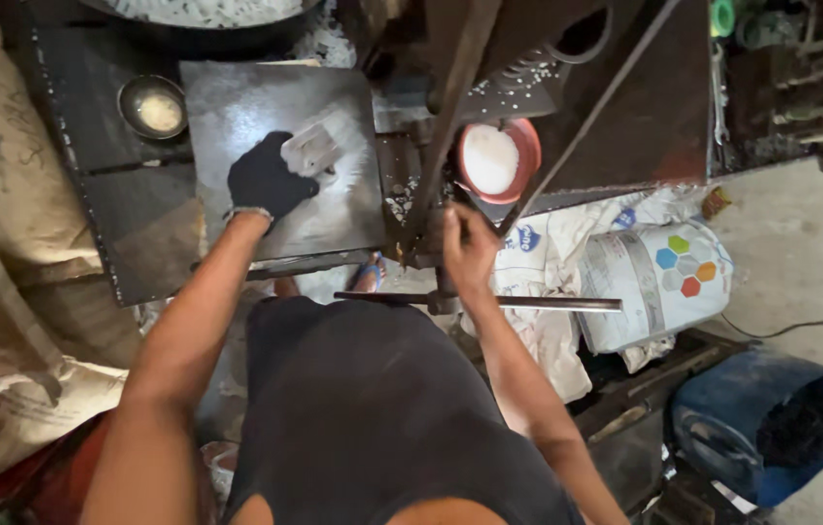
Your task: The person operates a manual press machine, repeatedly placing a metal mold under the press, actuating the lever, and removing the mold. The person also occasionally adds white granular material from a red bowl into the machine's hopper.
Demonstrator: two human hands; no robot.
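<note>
My left hand [269, 180] wears a black glove and rests on a steel plate [237, 112], fingers against a small pile of white pieces [312, 148]. My bare right hand [467, 248] is closed around the upright dark metal lever [441, 126] of a press machine, just above a horizontal steel bar [538, 302]. Right of the lever stands a red bowl [495, 160] with white material in it.
A small metal bowl [152, 105] sits left of the plate. A large dark pan [207, 19] of white pieces is at the top. Sacks [3, 175] line the left. A white bucket [659, 282] and a blue drum [766, 423] lie at right.
</note>
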